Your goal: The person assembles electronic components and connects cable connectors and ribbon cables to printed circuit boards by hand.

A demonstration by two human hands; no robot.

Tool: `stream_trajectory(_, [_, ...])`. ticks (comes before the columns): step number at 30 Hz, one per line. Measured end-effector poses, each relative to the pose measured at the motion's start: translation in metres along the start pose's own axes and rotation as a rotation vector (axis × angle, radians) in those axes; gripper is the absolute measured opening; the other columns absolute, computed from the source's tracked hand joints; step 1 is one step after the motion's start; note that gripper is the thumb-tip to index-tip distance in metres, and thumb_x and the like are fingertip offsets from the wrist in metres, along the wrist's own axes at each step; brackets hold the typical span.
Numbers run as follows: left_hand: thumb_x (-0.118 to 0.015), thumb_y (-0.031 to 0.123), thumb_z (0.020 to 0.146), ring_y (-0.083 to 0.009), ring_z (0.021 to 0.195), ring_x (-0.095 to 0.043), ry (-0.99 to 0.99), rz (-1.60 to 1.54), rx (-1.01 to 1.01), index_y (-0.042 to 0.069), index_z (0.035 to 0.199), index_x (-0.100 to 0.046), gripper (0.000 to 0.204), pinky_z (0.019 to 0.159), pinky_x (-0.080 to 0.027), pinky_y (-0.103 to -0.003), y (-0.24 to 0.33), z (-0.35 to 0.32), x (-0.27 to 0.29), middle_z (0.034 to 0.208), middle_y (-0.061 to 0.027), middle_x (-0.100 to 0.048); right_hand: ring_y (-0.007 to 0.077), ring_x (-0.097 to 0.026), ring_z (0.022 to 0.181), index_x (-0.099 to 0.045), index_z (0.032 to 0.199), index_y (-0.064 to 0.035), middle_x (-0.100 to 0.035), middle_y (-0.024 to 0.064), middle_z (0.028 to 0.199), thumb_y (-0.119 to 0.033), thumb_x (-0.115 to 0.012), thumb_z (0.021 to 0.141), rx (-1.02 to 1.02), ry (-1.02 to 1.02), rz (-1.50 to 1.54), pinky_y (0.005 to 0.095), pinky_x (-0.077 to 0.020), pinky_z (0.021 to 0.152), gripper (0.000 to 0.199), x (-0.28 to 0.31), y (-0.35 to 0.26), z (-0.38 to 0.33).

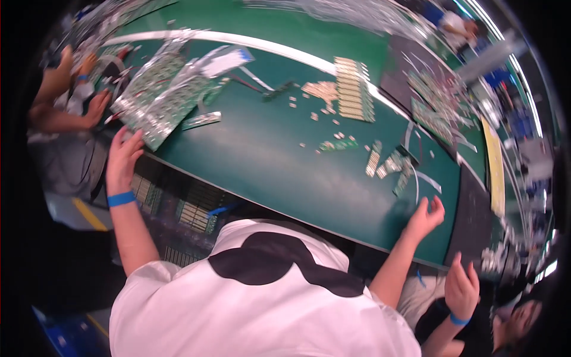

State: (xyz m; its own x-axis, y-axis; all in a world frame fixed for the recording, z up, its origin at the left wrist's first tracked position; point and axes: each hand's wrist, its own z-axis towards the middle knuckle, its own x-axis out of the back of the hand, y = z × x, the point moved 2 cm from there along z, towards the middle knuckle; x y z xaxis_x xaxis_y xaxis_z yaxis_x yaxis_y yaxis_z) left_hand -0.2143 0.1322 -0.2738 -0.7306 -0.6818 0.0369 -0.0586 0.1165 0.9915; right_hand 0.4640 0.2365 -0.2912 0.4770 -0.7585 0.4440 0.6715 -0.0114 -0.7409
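Partway, I'd judge: a few circuit boards (pixel 373 159) loose at three o'clock, a big board pile (pixel 156 101) remaining at ten o'clock.
Left hand (pixel 122 159) spread beside the pile (touching? can't tell); right hand (pixel 424 219) loosely curled, empty.

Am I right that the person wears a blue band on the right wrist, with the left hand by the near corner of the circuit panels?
The head view shows the blue band on the left wrist, not the right wrist. The left hand is indeed by the near corner of the circuit panels.
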Motion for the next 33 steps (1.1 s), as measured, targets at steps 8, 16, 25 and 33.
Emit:
stream_trajectory(8, [-0.059, 0.001, 0.084, -0.0243, 0.111, -0.052, -0.063, -0.484, -0.008, -0.006, 0.125, -0.043, 0.044, 0.099, -0.040, -0.037, -0.044, 0.027, 0.006, 0.119, -0.0146, -0.054, 0.0214, -0.048, 0.101, -0.051, 0.108, -0.0014, -0.040, 0.0135, 0.114, -0.009, -0.060, 0.082, -0.040, 0.047, 0.129, 0.0308, -0.0447, 0.080, 0.029, -0.004, -0.009, 0.000])
stream_trajectory(16, [-0.058, 0.000, 0.085, -0.0230, 0.110, -0.053, -0.349, -0.507, 0.053, -0.001, 0.122, -0.048, 0.038, 0.098, -0.039, -0.036, -0.012, 0.007, -0.051, 0.120, -0.0117, -0.055, 0.0197, -0.049, 0.098, -0.053, 0.104, -0.0019, -0.044, 0.0116, 0.108, -0.008, -0.060, 0.083, -0.045, 0.078, 0.179, 0.0304, -0.0457, 0.077, 0.023, 0.004, 0.012, 0.003])
stream_trajectory(25, [-0.054, 0.005, 0.089, -0.0202, 0.107, -0.056, -0.329, -0.536, 0.013, 0.001, 0.119, -0.050, 0.031, 0.091, -0.047, -0.033, 0.010, 0.014, -0.037, 0.122, -0.0112, -0.055, 0.0181, -0.051, 0.091, -0.053, 0.101, -0.0020, -0.043, 0.0106, 0.109, -0.006, -0.059, 0.082, -0.020, 0.113, 0.243, 0.0262, -0.0477, 0.067, 0.020, 0.002, -0.001, 0.001])
stream_trajectory(33, [-0.049, 0.006, 0.092, -0.0217, 0.110, -0.054, -0.754, -0.721, -0.044, -0.001, 0.120, -0.050, 0.029, 0.093, -0.046, -0.034, 0.103, -0.103, -0.180, 0.122, -0.0131, -0.054, 0.0174, -0.052, 0.092, -0.055, 0.099, -0.0025, -0.045, 0.0096, 0.106, -0.006, -0.059, 0.082, -0.087, 0.090, 0.275, 0.0297, -0.0474, 0.080, 0.017, 0.001, -0.010, 0.003])
